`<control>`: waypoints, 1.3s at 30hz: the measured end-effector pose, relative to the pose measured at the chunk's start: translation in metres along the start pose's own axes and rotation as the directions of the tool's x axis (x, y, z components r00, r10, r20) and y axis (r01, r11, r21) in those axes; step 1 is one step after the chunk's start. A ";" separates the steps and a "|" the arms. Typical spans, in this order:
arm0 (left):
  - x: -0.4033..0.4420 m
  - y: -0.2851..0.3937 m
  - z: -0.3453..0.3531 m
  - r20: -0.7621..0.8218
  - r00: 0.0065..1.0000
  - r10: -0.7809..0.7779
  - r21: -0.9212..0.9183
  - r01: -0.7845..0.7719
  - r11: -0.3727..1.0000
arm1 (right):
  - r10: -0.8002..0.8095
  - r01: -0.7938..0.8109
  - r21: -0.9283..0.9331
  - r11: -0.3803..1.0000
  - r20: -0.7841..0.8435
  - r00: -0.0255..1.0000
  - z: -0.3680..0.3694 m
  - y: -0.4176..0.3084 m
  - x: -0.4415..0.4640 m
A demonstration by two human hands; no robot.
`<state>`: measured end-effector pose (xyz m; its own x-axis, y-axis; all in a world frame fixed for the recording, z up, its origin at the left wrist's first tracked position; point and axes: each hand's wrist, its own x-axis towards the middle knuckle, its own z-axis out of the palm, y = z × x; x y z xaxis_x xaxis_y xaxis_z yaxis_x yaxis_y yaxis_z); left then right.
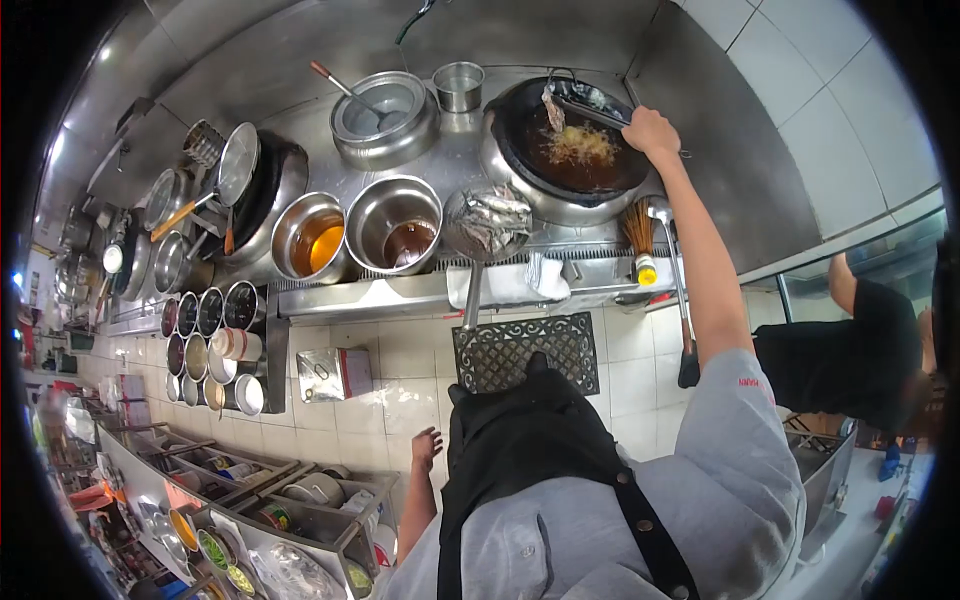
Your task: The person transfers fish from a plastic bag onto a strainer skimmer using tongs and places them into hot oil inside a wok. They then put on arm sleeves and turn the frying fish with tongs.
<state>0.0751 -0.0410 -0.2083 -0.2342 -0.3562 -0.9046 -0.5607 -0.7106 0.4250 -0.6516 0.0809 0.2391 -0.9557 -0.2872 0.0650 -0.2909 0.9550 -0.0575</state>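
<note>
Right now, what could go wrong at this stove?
Splash: the food piece on the metal tool hangs over bubbling liquid; dropping it could spatter the bare right hand.
Spill: the handle of the fish-filled scoop seems to jut past the counter edge; a bump might tip it.

Tool (597,114) partly hidden inside right hand (652,133)

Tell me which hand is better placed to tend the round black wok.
Probably the right hand: it is at the edge of the round black wok, gripping a long silver metal tool that reaches over brown bubbling liquid. The left hand hangs low, away from the wok.
</note>
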 end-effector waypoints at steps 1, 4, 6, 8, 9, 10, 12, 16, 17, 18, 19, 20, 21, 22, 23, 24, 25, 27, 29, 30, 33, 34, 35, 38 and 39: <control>-0.003 -0.005 0.008 -0.001 1.000 -0.003 0.006 0.003 1.000 | 0.021 -0.022 0.035 0.999 0.020 1.000 0.008 0.001 0.018; -0.029 -0.010 0.047 -0.002 1.000 -0.006 0.127 0.006 0.992 | 0.089 -0.106 0.145 0.984 0.119 0.989 0.040 0.014 0.075; -0.027 -0.026 0.067 -0.047 0.999 -0.005 0.060 0.008 0.998 | 0.112 -0.162 0.182 0.970 0.258 0.960 0.051 0.022 0.084; -0.033 -0.041 0.080 -0.039 0.983 0.178 0.151 -0.170 0.974 | 0.128 -0.164 0.188 0.968 0.188 0.974 0.052 0.045 0.062; -0.037 -0.034 0.092 -0.049 0.967 0.249 0.253 -0.229 0.940 | 0.138 -0.157 0.178 0.972 0.114 0.984 0.048 0.061 0.052; -0.040 -0.031 0.102 -0.052 0.946 0.320 0.352 -0.283 0.892 | 0.144 -0.148 0.168 0.975 0.038 0.989 0.045 0.079 0.039; -0.034 -0.031 0.104 0.064 0.912 0.405 0.594 -0.361 0.719 | 0.099 -0.086 0.158 0.984 -0.077 0.992 0.042 0.128 -0.005; -0.037 -0.004 0.114 0.137 0.945 0.296 0.765 -0.291 0.575 | 0.077 -0.009 0.371 0.928 -0.169 0.983 -0.003 0.179 -0.144; -0.033 0.004 0.116 0.162 0.949 0.270 0.781 -0.291 0.552 | 0.077 0.005 0.435 0.900 -0.170 0.983 -0.007 0.188 -0.174; -0.032 0.007 0.114 0.187 0.952 0.241 0.800 -0.290 0.525 | 0.069 0.027 0.486 0.874 -0.178 0.982 -0.002 0.195 -0.201; -0.014 0.007 0.110 0.246 0.929 0.275 0.820 -0.351 0.453 | 0.064 0.051 0.536 0.842 -0.194 0.979 0.006 0.198 -0.225; 0.015 0.001 0.105 0.307 0.902 0.304 0.833 -0.409 0.374 | 0.064 0.074 0.587 0.806 -0.210 0.976 0.016 0.198 -0.247; 0.040 -0.008 0.101 0.306 0.906 0.293 0.792 -0.413 0.450 | 0.091 0.013 0.624 0.782 -0.134 0.987 0.024 0.193 -0.267; 0.066 -0.013 0.100 0.304 0.908 0.289 0.742 -0.416 0.525 | 0.110 -0.042 0.657 0.753 -0.063 0.992 0.033 0.186 -0.282; 0.077 -0.012 0.098 0.301 0.910 0.286 0.685 -0.415 0.599 | 0.079 -0.005 0.647 0.763 -0.085 0.993 0.050 0.182 -0.294; 0.070 -0.004 0.101 0.250 0.940 0.233 0.621 -0.340 0.706 | 0.042 0.037 0.635 0.772 -0.109 0.993 0.072 0.179 -0.304; 0.056 0.013 0.114 0.203 0.963 0.177 0.540 -0.260 0.800 | 0.061 0.000 0.610 0.792 -0.079 0.995 0.094 0.176 -0.314; 0.022 0.048 0.139 0.185 0.971 0.151 0.529 -0.228 0.818 | 0.062 -0.022 0.561 0.827 -0.052 0.997 0.150 0.179 -0.325; 0.020 0.054 0.144 0.185 0.969 0.165 0.530 -0.240 0.813 | 0.077 -0.090 0.500 0.861 0.047 0.996 0.170 0.177 -0.330; 0.023 0.050 0.141 0.183 0.968 0.170 0.529 -0.243 0.813 | 0.083 -0.120 0.464 0.878 0.099 0.992 0.181 0.177 -0.331; 0.023 0.036 0.128 0.157 0.961 0.229 0.479 -0.277 0.833 | 0.045 -0.085 0.410 0.908 0.107 0.993 0.200 0.176 -0.322; 0.023 0.031 0.126 0.151 0.961 0.234 0.448 -0.277 0.850 | 0.033 -0.074 0.382 0.921 0.113 0.993 0.203 0.176 -0.313; 0.023 0.023 0.122 0.137 0.965 0.226 0.401 -0.262 0.878 | -0.001 -0.039 0.356 0.934 0.112 0.994 0.206 0.174 -0.301; 0.017 -0.006 0.107 0.088 0.981 0.173 0.264 -0.191 0.945 | -0.096 0.057 0.279 0.959 0.127 0.987 0.225 0.162 -0.261; 0.011 -0.010 0.104 0.069 0.988 0.136 0.225 -0.149 0.963 | -0.126 0.091 0.287 0.954 0.106 0.986 0.236 0.155 -0.248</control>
<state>-0.0038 0.0254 -0.2257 -0.3629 -0.4069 -0.8383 -0.6836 -0.4951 0.5363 -0.4709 0.2831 -0.0215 -0.9107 -0.4117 -0.0341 -0.3777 0.8632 -0.3350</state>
